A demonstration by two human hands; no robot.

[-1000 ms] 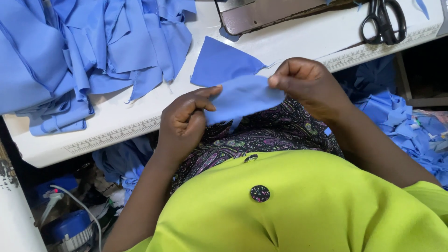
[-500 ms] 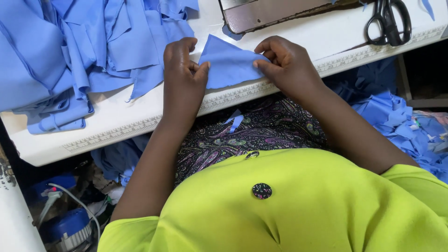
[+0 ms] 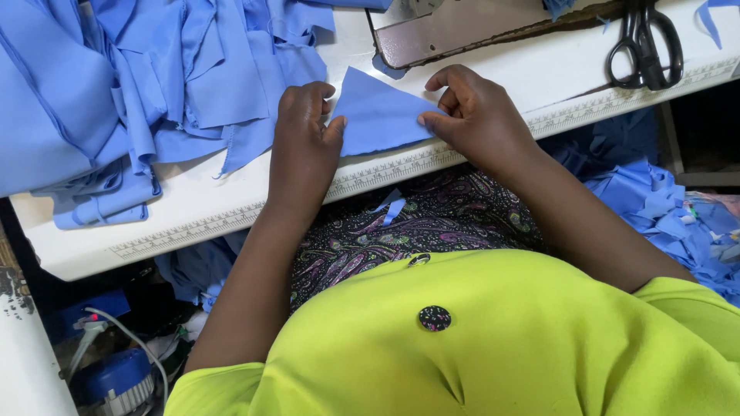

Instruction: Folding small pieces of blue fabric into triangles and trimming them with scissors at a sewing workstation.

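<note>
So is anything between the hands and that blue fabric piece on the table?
Nothing visible. The left hand presses the blue piece at its left edge and the right hand touches its right edge, on the white table. The fabric pile lies to the left, the scissors far right.

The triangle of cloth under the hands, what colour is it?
The cloth triangle is plain blue, seen best in the head view.
</note>
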